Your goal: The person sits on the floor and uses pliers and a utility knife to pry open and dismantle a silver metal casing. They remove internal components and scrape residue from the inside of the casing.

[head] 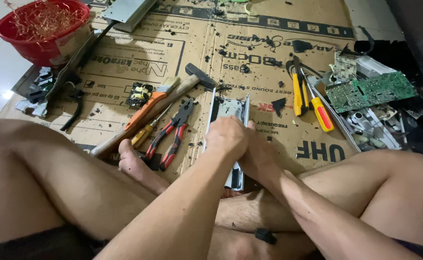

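Left hand [227,137]: grip closed over the metal frame [228,108] | right hand [258,156]: grip clasped on frame's right edge, just beside left | frame: lengthwise on cardboard [269,62], right of red pliers [173,132], hammer [148,115] farther left

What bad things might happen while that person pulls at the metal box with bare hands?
1. Both the left hand and right hand grip the grey metal casing with no gloves, so its thin edges might cut the skin.
2. A bare foot rests right beside the red-handled pliers and hammer; a slip could knock it against them.
3. Small black fragments litter the cardboard near the bare legs and might prick.
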